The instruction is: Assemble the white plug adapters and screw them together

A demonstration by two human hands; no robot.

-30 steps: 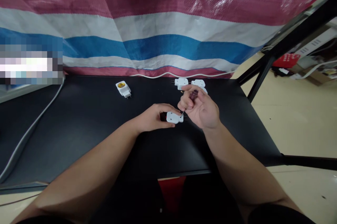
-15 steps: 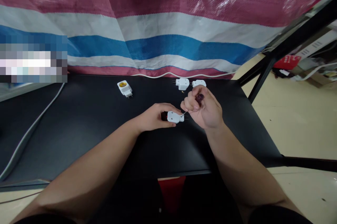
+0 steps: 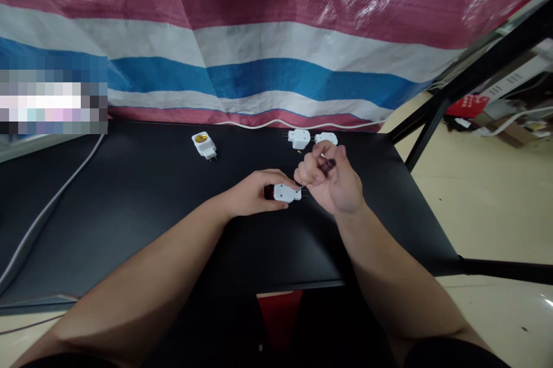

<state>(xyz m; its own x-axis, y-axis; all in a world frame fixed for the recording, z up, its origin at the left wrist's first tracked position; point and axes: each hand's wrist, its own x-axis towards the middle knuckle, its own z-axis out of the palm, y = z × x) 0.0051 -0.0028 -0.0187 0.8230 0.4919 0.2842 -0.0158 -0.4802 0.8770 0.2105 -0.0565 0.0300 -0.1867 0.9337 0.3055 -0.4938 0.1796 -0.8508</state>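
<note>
My left hand [image 3: 254, 190] presses a small white plug adapter [image 3: 286, 193] down on the black table [image 3: 142, 207], fingers curled around it. My right hand [image 3: 332, 181] pinches a small screwdriver with a dark red handle [image 3: 327, 165], its thin tip set against the adapter's right end. Two more white adapters [image 3: 299, 138] [image 3: 326, 138] lie just behind my right hand, with a tiny brass screw [image 3: 299, 151] beside them. Another white adapter with a yellow socket [image 3: 204, 144] lies further left.
A striped red, white and blue tarp [image 3: 268, 45] hangs behind the table. A white cable [image 3: 47, 207] runs along the table's left side, another along the back edge. A black metal frame [image 3: 436, 109] and floor clutter stand at the right.
My right hand has turned the screwdriver between its fingers and shifted slightly over the adapter. My left hand and the adapter stay put.
</note>
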